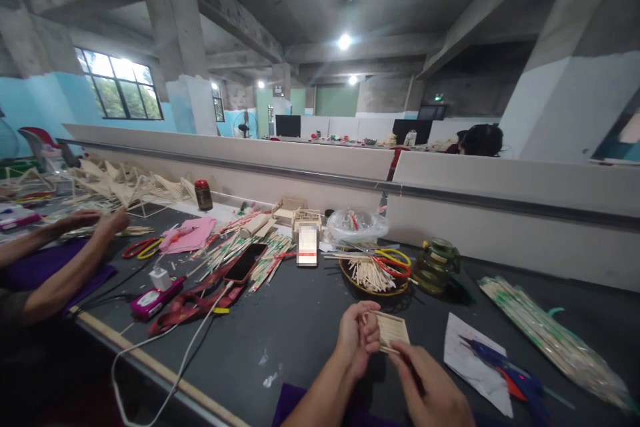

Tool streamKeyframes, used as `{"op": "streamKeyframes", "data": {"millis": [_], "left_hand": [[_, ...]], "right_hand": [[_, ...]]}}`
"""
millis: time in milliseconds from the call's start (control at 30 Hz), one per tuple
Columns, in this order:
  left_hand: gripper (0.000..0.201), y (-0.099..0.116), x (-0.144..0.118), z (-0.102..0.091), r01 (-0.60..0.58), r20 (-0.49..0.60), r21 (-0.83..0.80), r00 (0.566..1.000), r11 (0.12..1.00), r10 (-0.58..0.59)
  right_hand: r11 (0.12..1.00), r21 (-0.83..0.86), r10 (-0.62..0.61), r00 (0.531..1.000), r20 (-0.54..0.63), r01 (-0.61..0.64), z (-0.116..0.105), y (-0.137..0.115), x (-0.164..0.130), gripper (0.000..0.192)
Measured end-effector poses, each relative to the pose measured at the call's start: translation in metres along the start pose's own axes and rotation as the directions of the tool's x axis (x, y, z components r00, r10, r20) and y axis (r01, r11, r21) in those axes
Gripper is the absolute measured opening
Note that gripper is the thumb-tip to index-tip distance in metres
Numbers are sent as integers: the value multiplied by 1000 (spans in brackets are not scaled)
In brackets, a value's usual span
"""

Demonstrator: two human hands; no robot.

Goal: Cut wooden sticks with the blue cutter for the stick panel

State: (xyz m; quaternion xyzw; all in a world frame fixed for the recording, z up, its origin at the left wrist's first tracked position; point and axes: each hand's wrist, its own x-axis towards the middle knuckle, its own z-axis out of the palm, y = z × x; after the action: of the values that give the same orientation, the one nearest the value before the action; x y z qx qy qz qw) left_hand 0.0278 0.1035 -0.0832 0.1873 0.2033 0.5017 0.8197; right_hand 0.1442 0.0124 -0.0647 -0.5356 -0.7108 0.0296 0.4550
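The left hand [357, 337] pinches one small stick panel [391, 331] just above the table [300, 327] while the right hand [430, 390] closes fingers on its lower edge; an uneven squeeze could likely crack it; beyond lie one blue glue gun [503, 370], one stick basket [373, 277], two scissors [393, 261].

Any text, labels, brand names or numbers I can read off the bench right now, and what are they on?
No text can be read in this view.
Upright card mid-bench: blurred out.
Dark jar by the divider: label too small.
Green tape rolls: print too small.
Bag of sticks: markings blurred.
Stick panel held by the left hand and right hand: no writing.
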Motion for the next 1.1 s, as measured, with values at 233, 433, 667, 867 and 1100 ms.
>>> {"op": "streamKeyframes", "data": {"millis": [233, 433, 667, 867, 1100], "left_hand": [[51, 1, -3, 3, -56, -129, 246, 988, 968, 90], [64, 7, 1, 4, -78, -201, 297, 969, 952, 142], [51, 8, 5, 5, -106, -139, 278, 979, 955, 149], [48, 5, 3, 7, -163, -86, 467, 970, 869, 228], [47, 9, -4, 14, -159, -105, 536, 962, 829, 252]], "right_hand": [[983, -184, 19, 987, 157, 10, 34, 4, 49, 23], [995, 37, 82, 980, 179, -90, 52, 2, 61, 19], [775, 435, 454, 883, 121, -458, 58, 15, 63, 35], [658, 495, 616, 783, 80, -568, 55, 37, 58, 44], [484, 665, 649, 743, 163, -568, 59, 37, 53, 39]]}}
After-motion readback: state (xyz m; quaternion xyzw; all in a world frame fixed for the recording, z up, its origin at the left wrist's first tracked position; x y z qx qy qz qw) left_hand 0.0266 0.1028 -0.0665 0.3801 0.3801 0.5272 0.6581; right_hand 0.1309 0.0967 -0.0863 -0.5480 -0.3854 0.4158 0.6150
